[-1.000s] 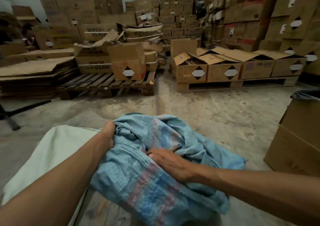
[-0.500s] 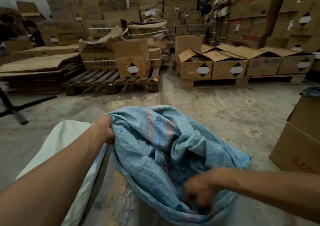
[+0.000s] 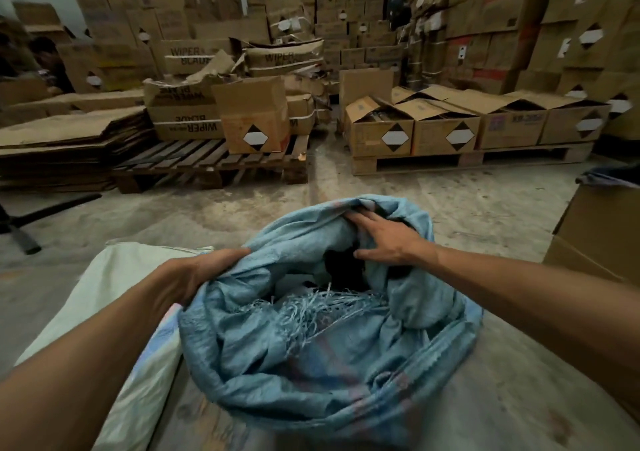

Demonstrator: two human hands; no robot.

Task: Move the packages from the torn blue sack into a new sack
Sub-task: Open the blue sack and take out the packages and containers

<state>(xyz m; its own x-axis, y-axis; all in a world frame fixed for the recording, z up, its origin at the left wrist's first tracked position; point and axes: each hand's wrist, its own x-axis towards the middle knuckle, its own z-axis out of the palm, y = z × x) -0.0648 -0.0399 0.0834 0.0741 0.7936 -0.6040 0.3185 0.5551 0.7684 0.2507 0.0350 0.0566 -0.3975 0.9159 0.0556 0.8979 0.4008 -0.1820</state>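
The torn blue sack (image 3: 322,364) lies crumpled on the floor in front of me, its mouth pulled wide, with frayed threads (image 3: 311,308) hanging across a tear inside. My left hand (image 3: 204,274) grips the sack's left rim. At the far rim my right hand (image 3: 384,236) has its fingers spread on the cloth, the thumb hooked inside over a dark opening (image 3: 343,267). No package shows plainly in that dark gap. A pale whitish sack (image 3: 114,298) lies flat on the floor to the left, partly under the blue one.
A brown carton (image 3: 602,236) stands close on the right. Two wooden pallets (image 3: 214,163) (image 3: 471,161) with open cartons sit across the concrete floor ahead, with flattened cardboard (image 3: 65,145) stacked left. Tall box stacks fill the back. A person (image 3: 48,62) sits far left.
My right hand moved from the sack's near edge up to its far rim. The sack's mouth spread open, showing the frayed tear. My left hand kept its grip on the left rim.
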